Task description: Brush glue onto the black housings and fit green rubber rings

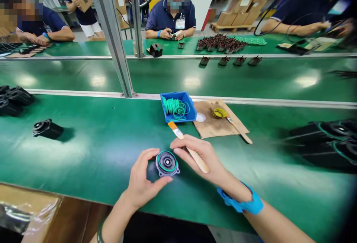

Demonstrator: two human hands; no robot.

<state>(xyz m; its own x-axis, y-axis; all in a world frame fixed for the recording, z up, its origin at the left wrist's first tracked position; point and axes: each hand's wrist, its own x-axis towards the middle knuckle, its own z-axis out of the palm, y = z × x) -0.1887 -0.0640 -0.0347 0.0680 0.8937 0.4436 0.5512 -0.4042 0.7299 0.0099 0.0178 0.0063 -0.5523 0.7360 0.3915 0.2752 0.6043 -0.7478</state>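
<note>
A round dark motor housing (167, 162) with a green rubber ring (159, 163) around its top face stands on the green bench. My left hand (145, 179) grips its flange from the left, thumb in front and fingers behind. In my right hand (199, 155) is a paintbrush (198, 160) with a pale wooden handle, its orange bristles pointing up and away. The right fingertips are close to the housing's far right edge; whether they touch it I cannot tell. Beyond the hands sits a blue bin (178, 107) of green rubber rings (175, 108).
Right of the bin, a cardboard sheet (208, 127) bears a yellow-rimmed cup (219, 113) and another wooden-handled brush (242, 133). Black housings stand at left (48, 128) and right (323, 142). A metal post (113, 34) rises from the rail. Co-workers sit across the conveyor (161, 73).
</note>
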